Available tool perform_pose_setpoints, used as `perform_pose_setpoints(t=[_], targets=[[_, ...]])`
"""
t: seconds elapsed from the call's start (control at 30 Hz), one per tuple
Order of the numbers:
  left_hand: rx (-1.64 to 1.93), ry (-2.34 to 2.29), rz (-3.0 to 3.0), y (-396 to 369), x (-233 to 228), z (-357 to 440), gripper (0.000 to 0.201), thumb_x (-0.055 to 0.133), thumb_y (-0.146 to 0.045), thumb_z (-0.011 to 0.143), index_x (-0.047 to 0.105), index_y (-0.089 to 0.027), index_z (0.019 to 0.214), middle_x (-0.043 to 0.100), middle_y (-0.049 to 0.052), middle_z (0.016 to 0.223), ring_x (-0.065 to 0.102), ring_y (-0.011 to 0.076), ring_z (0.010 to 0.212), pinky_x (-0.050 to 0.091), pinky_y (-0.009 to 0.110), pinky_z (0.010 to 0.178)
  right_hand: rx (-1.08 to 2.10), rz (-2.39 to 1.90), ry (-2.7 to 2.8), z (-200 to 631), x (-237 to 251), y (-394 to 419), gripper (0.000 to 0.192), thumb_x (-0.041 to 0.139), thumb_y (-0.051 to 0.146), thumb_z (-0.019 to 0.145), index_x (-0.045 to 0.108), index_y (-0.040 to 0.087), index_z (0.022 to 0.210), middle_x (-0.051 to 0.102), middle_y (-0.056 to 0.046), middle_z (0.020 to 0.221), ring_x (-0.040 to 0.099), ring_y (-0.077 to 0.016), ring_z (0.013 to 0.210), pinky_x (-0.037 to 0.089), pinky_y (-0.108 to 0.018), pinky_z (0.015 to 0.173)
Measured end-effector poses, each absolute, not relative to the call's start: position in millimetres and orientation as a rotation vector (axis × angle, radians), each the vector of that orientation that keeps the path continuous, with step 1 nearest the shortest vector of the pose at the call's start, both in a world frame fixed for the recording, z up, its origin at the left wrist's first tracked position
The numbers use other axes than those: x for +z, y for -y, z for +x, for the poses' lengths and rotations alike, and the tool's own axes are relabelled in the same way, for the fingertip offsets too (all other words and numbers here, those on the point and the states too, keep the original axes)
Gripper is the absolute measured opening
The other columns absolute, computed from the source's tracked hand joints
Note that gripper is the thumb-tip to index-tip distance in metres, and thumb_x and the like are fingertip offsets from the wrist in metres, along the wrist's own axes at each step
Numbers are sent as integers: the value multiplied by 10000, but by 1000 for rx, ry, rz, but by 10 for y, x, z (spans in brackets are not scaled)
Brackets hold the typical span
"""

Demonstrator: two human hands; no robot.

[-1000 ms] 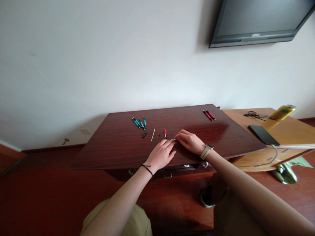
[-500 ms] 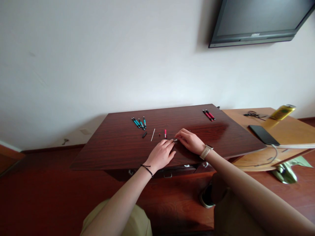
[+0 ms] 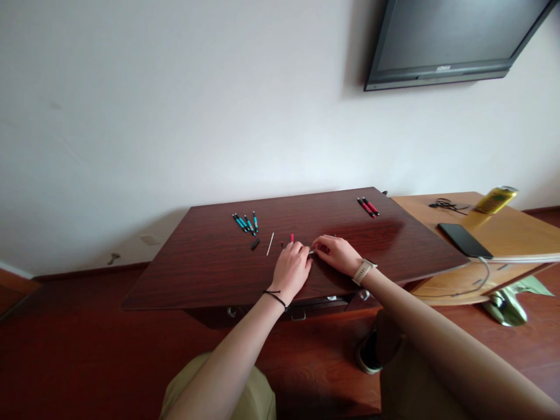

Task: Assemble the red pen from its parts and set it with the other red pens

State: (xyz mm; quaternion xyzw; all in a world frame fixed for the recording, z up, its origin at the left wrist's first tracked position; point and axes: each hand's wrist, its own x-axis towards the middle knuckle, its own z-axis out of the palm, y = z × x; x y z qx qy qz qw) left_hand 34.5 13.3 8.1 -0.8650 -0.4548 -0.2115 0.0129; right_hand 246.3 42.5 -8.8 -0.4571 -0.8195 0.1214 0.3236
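My left hand (image 3: 294,265) rests low over the table, its fingers pressed together around one end of a small silvery pen part (image 3: 311,252). From the other side my right hand (image 3: 338,254), with a watch at the wrist, pinches the same part; the fingers hide most of it. Just beyond my left fingers a pink pen barrel (image 3: 292,238) sticks out, partly covered. Close to it is a tiny red piece (image 3: 282,243). Further left lie a thin white refill (image 3: 270,244) and a short black pen piece (image 3: 255,244).
Several blue-and-black pens (image 3: 245,223) lie at the back left of the dark wooden table (image 3: 196,262), red-and-black pens (image 3: 368,207) at the back right. A lower wooden cabinet (image 3: 516,233) on the right bears a phone (image 3: 464,240), a cable (image 3: 447,204) and a yellow can (image 3: 496,200).
My left hand has shifted right and turned more upright, its fingers now closer to my right hand and covering part of the pink barrel. The view has moved slightly.
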Motion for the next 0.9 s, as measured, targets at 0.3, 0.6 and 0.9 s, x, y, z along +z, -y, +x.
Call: perform_pose_setpoints(t=[0.3,0.6,0.9], targets=[[-662,1478,-2669,-273,13,499,75,605,-198,1025,668,-158,1015,640,116,1061,625,310,1104,531,468,986,321,-1176,2146,2489,-71,-413,113,648,175,990,734,237,1029,745,-43,1002,697,-190,858,521,-300,810],[-643,1301,-2643,-414,-67,538,144,534,-95,1008,618,-160,911,626,90,954,624,268,1005,537,468,1038,357,-1191,2108,2491,-141,-391,123,675,156,963,735,232,1039,758,-35,981,705,-187,844,533,-294,791],[-837,1401,-2715,-387,-52,503,106,549,-133,1028,566,-201,948,662,67,965,675,239,935,585,397,904,530,-1242,1932,2468,-71,-344,108,687,239,965,763,260,1040,807,-13,933,761,-206,851,568,-325,818]])
